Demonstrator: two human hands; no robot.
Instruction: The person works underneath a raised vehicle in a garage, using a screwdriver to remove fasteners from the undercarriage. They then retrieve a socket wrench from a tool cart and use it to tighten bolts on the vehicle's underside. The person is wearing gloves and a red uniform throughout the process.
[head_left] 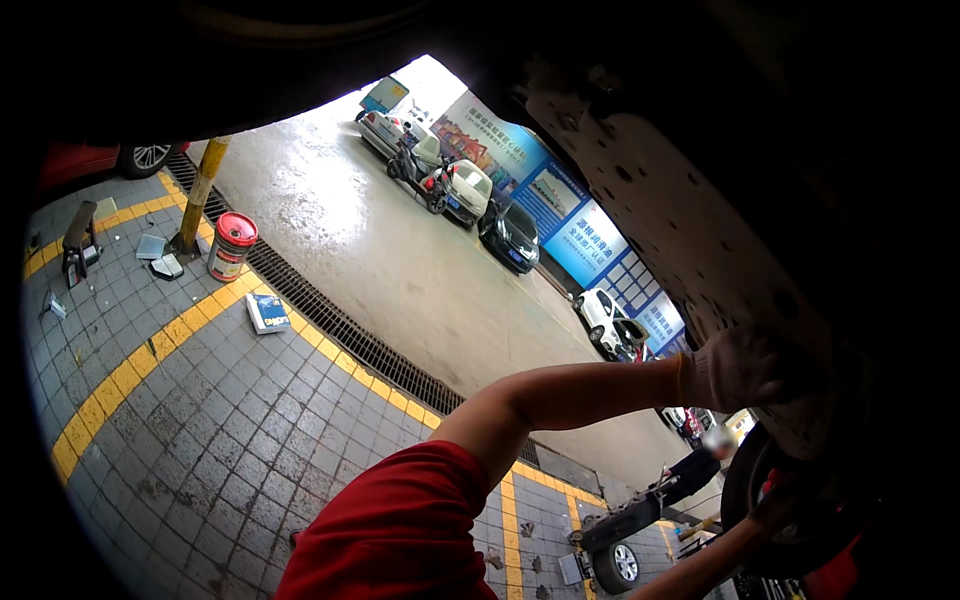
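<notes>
My bare left forearm reaches up from a red sleeve to the dark underside of a raised vehicle. My left hand (740,368), in a pale glove, is against or close beside a pale metal panel with holes (680,210); its fingers are lost in shadow. Lower right, my right hand (778,508) is raised beside a dark tyre (745,470). It seems closed round something with a small red part (769,482), too dark to name.
A red-lidded bucket (234,245) stands by a yellow post (203,190). A blue-and-white box (268,313) lies on the tiles near a drain grate (340,335). Parked cars line the far wall. Beyond my right arm are a person (695,470) and a loose wheel (617,567).
</notes>
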